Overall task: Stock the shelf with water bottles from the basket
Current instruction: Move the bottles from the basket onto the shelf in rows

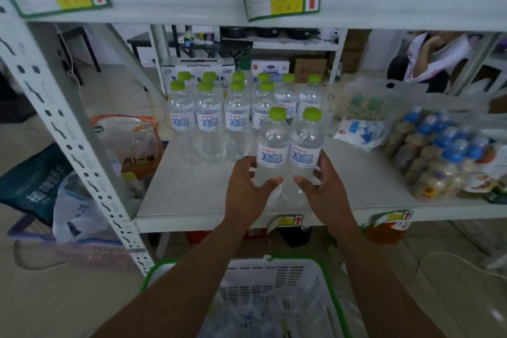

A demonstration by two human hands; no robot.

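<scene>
white shelf (192, 192), clear green-capped bottles (273, 155)

View: we have one only, a wide-angle camera worn on the head.
Facing: we look forward and down at the shelf (192, 195), basket (274, 273) at the bottom edge.
Nearness: close; our left hand (245, 186) and right hand (325, 189) sit mid-frame.

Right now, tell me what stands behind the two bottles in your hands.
More green-capped water bottles stand in rows on the shelf. The held pair hides the lower parts of the nearest ones.
</scene>
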